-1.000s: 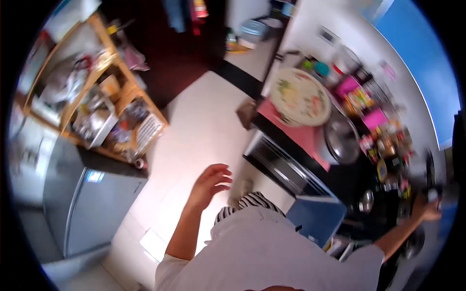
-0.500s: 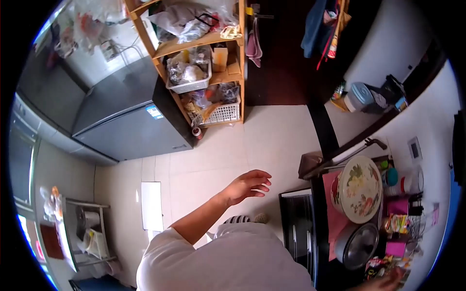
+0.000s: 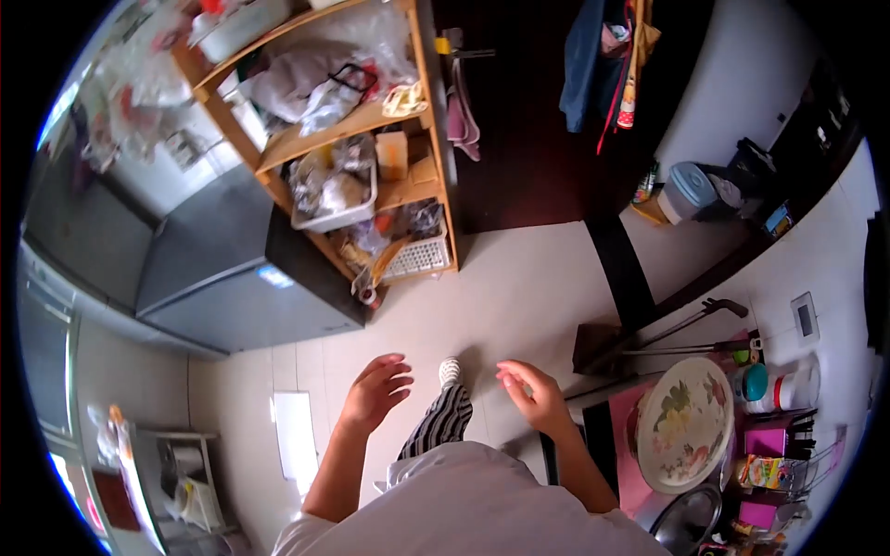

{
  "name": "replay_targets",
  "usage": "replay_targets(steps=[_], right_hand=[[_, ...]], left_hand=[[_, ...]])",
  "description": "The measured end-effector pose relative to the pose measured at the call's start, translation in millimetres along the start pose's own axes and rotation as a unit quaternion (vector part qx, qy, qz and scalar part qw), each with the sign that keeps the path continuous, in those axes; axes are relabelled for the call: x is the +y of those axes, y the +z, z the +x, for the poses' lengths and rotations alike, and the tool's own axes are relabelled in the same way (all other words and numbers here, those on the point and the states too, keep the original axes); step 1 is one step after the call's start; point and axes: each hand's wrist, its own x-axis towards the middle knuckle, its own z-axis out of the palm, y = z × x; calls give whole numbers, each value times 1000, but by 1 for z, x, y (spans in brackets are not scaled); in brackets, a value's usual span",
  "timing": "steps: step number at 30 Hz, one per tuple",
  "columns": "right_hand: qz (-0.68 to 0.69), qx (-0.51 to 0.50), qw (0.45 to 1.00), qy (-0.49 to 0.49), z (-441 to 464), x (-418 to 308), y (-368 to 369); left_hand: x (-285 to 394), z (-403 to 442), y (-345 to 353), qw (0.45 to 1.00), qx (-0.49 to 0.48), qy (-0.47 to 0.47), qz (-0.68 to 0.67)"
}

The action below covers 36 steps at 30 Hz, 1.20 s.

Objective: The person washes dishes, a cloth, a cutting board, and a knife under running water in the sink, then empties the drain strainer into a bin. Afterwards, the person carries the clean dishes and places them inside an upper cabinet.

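Observation:
My left hand [image 3: 376, 394] is held out over the tiled floor with loosely bent fingers and nothing in it. Across from it, my right hand [image 3: 536, 398] is also empty, its fingers half curled and the thumb a little apart. Between the two, lower down, a foot in a striped shoe [image 3: 450, 371] and a striped trouser leg [image 3: 438, 422] show. Nearest to my right hand, though not touched, is a large flowered enamel basin [image 3: 686, 426] on the counter at the right. Behind the basin a pot with a dark lid [image 3: 688, 521] is partly cut off.
A wooden shelf [image 3: 348, 130] with bags and baskets stands ahead, beside a dark grey chest freezer [image 3: 246, 296]. Right of it is a dark door [image 3: 510, 120]. A small rack [image 3: 185, 473] is at the lower left. Stick-like handles [image 3: 677, 324] lean near the counter.
My right hand has come from the counter's lower right to in front of my body. My left hand has shifted left and down. The view has moved forward, and a foot has stepped out.

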Motion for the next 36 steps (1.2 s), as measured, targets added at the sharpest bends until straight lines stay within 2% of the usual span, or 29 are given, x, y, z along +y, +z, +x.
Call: replay_targets(steps=[3, 7, 9, 12, 15, 18, 20, 22, 25, 26, 27, 28, 30, 31, 33, 34, 35, 36], right_hand=[[-47, -12, 999, -2, 55, 24, -2], [-102, 36, 994, 20, 121, 43, -3], [-176, 8, 983, 51, 145, 43, -9], [-143, 15, 983, 110, 174, 38, -17], [-165, 41, 978, 123, 189, 61, -33], [-184, 34, 970, 156, 201, 84, -58], [-192, 3, 958, 212, 212, 99, -80], [-197, 12, 965, 173, 228, 120, -102], [-198, 5, 972, 130, 266, 142, -148], [-199, -2, 972, 126, 283, 136, -167], [-206, -14, 970, 128, 300, 126, -184], [-212, -25, 969, 128, 316, 123, -198], [-228, -22, 966, 117, 339, 137, -226], [-234, -24, 965, 115, 350, 140, -238], [-239, -46, 963, 114, 371, 147, -260], [-258, -71, 960, 82, 379, 157, -267], [-274, -101, 955, 46, 386, 163, -271], [-271, -130, 953, 33, 397, 165, -273]], left_hand=[[22, 49, -12, 1000, 16, -18, -11], [69, 144, -2, 999, -44, -20, -8], [95, 184, 16, 997, -65, -35, 29], [118, 252, 41, 988, -121, -49, 81], [123, 325, 77, 985, -105, -55, 123], [113, 412, 108, 990, -48, -12, 129], [113, 479, 127, 992, -27, 52, 111], [126, 545, 149, 988, 3, 97, 122], [139, 664, 162, 936, 167, 150, 271], [140, 698, 159, 901, 237, 153, 328], [164, 681, 181, 877, 265, 76, 395], [168, 684, 188, 875, 272, 75, 394], [178, 697, 195, 817, 379, 64, 431], [180, 706, 187, 814, 389, 60, 426], [174, 726, 141, 856, 198, 68, 473], [168, 724, 121, 865, 104, 69, 486], [173, 677, 174, 755, 357, 52, 548], [156, 692, 159, 755, 401, -5, 519]])
